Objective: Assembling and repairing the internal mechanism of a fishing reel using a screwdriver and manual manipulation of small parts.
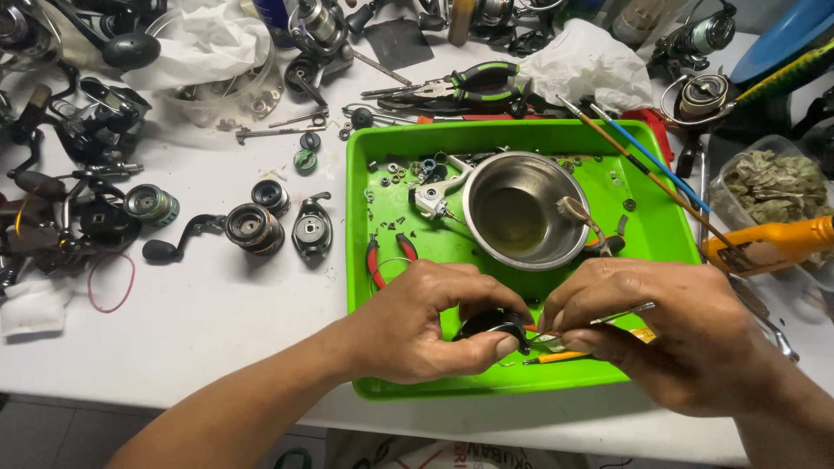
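Over the near edge of a green tray [643, 227], the left hand [417, 326] pinches a small black reel part [493, 326] while the right hand [673, 334] holds a thin metal tool [621, 313] to it. The part looks light, rigid and probably greasy, best held by its outer rim. Just beyond both grips, a steel bowl [521, 213] holds only a brush [577, 213], with tiny screws and washers loose around it.

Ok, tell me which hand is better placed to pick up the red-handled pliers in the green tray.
Left. The left hand sits right beside the red-handled pliers at the green tray's left side, though it holds a black reel part. The right hand is farther away, gripping a thin metal tool.
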